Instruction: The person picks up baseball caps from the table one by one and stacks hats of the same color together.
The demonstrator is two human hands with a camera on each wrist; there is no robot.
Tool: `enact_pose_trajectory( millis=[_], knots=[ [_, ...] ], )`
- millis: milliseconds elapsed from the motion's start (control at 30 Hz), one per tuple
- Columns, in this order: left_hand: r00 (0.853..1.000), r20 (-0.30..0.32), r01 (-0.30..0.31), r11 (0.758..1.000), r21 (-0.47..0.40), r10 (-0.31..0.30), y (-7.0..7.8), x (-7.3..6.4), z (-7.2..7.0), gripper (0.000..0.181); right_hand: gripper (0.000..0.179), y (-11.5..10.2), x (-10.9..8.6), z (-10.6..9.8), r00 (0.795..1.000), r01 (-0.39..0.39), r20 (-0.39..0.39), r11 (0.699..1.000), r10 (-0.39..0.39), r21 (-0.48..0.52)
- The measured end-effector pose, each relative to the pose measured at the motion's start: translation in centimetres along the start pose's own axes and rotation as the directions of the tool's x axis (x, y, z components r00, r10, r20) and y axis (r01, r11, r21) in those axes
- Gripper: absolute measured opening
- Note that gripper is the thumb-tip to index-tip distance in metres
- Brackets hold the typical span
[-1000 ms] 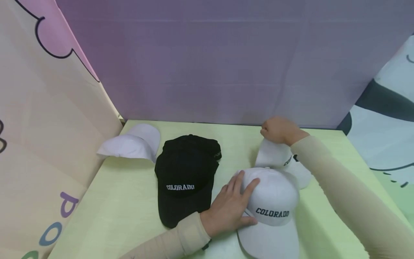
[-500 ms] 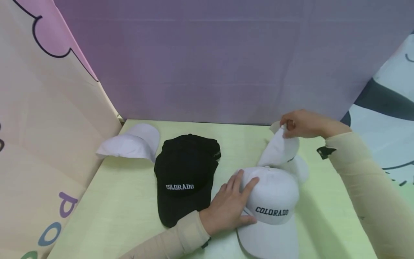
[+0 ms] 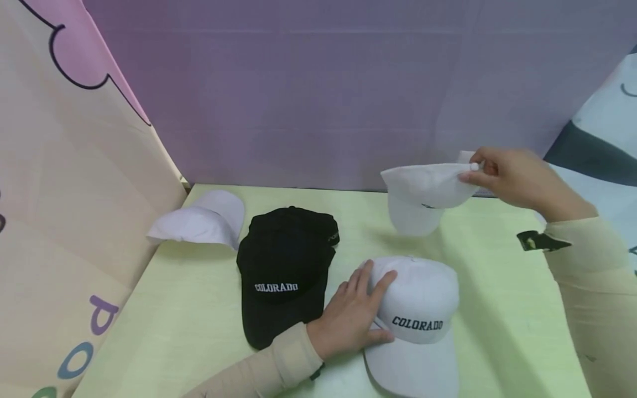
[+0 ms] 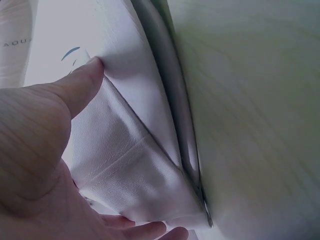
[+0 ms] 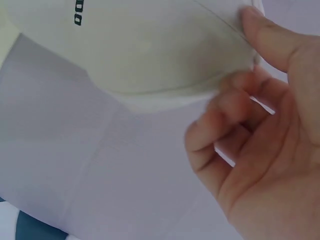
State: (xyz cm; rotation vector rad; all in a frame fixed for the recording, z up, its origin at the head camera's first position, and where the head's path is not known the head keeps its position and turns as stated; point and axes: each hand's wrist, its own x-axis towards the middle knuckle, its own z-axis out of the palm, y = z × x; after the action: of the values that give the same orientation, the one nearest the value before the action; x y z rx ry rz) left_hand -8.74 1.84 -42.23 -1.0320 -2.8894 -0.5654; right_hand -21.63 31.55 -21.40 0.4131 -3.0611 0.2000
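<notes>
My left hand (image 3: pixel 350 315) rests on the side of a white baseball cap (image 3: pixel 423 298) with black COLORADO lettering, fingers spread over the crown and thumb near the brim. In the left wrist view the thumb lies across the white cap (image 4: pixel 120 145), with fingers along its lower side. My right hand (image 3: pixel 517 179) pinches a second white cap (image 3: pixel 423 185) between thumb and fingers, raised above the back right of the table. Up close, the right wrist view shows the pinched edge of this cap (image 5: pixel 150 55) and part of its black lettering.
A black COLORADO cap (image 3: pixel 286 260) lies on the pale green table (image 3: pixel 174 315), left of the white one under my left hand. Another white cap (image 3: pixel 204 221) lies at the back left edge. A purple wall (image 3: pixel 318 99) closes the back, with printed panels at both sides.
My right hand has taken hold of the rear white cap and lifted it up and away from behind the front one, turning it over to one side. The left hand keeps its place.
</notes>
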Motion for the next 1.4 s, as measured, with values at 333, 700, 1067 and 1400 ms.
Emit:
enact_pose_trajectory(
  millis=[333, 700, 1067, 1400],
  knots=[
    [1.0, -0.023, -0.001, 1.0, 0.007, 0.001, -0.1, 0.1, 0.0, 0.114, 0.027, -2.1, -3.4, -2.6, 0.961, 0.061, -0.268, 0.998, -0.068, -0.034],
    [0.999, -0.014, 0.033, 0.999, 0.006, -0.033, -0.5, 0.5, -0.1, 0.116, 0.017, -3.8, -6.9, -4.2, 0.937, 0.081, -0.337, 0.996, -0.093, -0.049],
    [0.997, -0.005, 0.073, 0.997, 0.006, -0.073, -0.8, 1.1, -0.2, 0.114, 0.005, -5.2, -9.1, -3.5, 0.912, 0.208, -0.367, 0.978, -0.182, 0.032],
    [0.996, 0.006, 0.087, 0.996, -0.007, -0.087, -1.7, 1.5, -0.5, 0.113, 0.015, -6.2, -9.4, -1.0, 0.867, 0.401, -0.339, 0.915, -0.364, 0.043]
  ],
)
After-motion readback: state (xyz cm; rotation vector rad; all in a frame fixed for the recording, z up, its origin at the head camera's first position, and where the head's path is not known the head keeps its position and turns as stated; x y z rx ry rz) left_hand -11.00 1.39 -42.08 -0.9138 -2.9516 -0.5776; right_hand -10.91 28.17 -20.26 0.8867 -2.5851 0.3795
